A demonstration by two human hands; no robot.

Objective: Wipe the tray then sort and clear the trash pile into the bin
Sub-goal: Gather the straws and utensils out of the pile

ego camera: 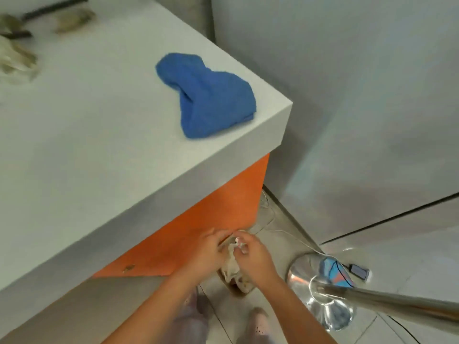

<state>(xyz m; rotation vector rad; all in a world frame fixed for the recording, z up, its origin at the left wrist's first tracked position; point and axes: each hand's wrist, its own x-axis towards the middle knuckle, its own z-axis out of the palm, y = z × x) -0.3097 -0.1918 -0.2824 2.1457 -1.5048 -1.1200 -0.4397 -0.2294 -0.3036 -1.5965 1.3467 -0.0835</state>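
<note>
Currently | left hand (pixel 206 247) and right hand (pixel 250 255) both pinching crumpled trash (pixel 231 264) below the counter (pixel 99 132) corner | risk: loose pinch drops scraps onto floor (pixel 280 244)

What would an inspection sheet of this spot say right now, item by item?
Surface: pale countertop, with an orange panel beneath it.
Job's things: blue cloth lies near the counter's corner; crumpled trash is held low beside the counter; no tray seen; bin not clearly seen.
Clutter: blurred scraps and dark sticks at the counter's far left.
Hands: left hand and right hand both grip the crumpled trash.
Cables: white cable trails across the floor tiles.
Surroundings: shiny metal stand, small black device on the floor, grey walls.
</note>
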